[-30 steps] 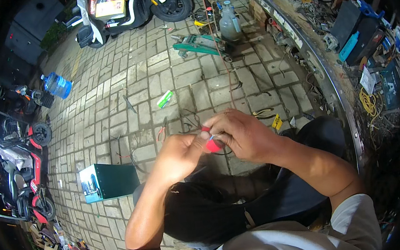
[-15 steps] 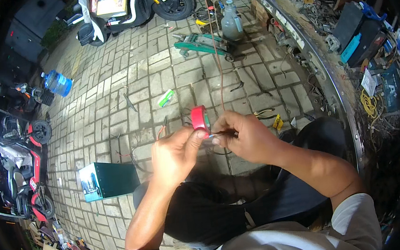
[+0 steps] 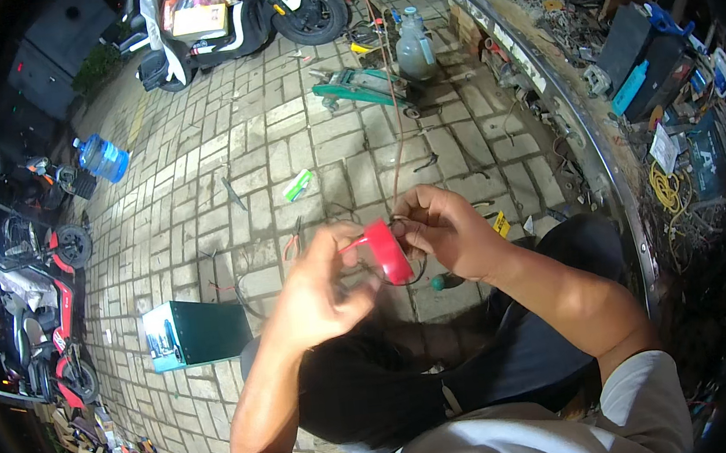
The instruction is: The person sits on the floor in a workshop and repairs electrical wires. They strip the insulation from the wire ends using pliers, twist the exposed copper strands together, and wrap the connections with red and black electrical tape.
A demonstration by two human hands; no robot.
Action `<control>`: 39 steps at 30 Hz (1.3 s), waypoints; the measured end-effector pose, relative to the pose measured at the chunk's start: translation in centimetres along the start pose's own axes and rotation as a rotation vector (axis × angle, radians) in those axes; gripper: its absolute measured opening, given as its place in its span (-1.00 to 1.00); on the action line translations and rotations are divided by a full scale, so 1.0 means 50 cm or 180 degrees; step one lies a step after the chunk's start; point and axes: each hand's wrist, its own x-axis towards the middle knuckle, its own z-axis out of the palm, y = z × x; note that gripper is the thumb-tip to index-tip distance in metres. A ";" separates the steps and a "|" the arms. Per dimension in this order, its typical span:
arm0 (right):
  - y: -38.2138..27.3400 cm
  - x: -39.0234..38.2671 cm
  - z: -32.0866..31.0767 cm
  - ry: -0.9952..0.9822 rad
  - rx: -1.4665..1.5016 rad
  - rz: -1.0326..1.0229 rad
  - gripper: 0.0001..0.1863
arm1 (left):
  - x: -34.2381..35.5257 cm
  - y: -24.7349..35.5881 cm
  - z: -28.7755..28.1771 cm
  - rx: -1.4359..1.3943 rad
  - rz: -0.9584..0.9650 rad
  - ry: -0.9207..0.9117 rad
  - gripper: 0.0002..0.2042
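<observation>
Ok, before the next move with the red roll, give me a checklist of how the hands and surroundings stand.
1. Right hand pinching the dark wire: ok, held at the fingertips.
2. Red roll kept off the ground: ok, it is up between the hands.
3. Strip drawn from the roll: ok, a short red strip shows by the left hand.
4. Left hand's grip firm: cannot tell, its fingers are partly hidden and blurred.
5. Paving ahead uncluttered: not ok, pliers and a green-and-white packet lie on it.
</observation>
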 end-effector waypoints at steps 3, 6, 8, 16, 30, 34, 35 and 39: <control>-0.002 0.000 0.008 0.0128 0.0211 0.0723 -0.89 | 0.010 -0.014 0.014 0.1224 0.0732 0.0569 -0.50; -0.007 -0.001 0.021 0.0198 -0.0595 0.0440 -0.88 | 0.019 -0.026 0.018 0.1285 0.0614 0.0796 -0.66; 0.003 -0.008 0.022 0.0107 -0.1779 -0.0540 -0.88 | 0.023 -0.018 0.020 0.0733 0.0160 0.0916 -0.71; -0.038 -0.010 0.050 -0.0424 -0.3043 -0.1699 -0.75 | 0.018 -0.023 0.005 0.0361 -0.0660 0.0544 -0.72; -0.017 0.000 0.034 0.0383 -0.1010 -0.0382 -0.92 | -0.001 0.000 0.018 0.1056 0.0782 0.0629 -0.30; -0.038 -0.016 0.070 0.0287 -0.2052 -0.0677 -0.86 | -0.025 -0.013 0.010 -0.0402 0.0026 0.1020 -0.50; -0.050 -0.022 0.079 0.0232 -0.2222 -0.0729 -0.85 | -0.019 -0.009 -0.003 -0.0575 -0.0209 0.0780 -0.60; -0.055 -0.003 0.043 -0.0106 -0.3212 -0.1717 -0.84 | 0.022 -0.019 0.006 -0.2223 -0.1213 0.0513 -0.65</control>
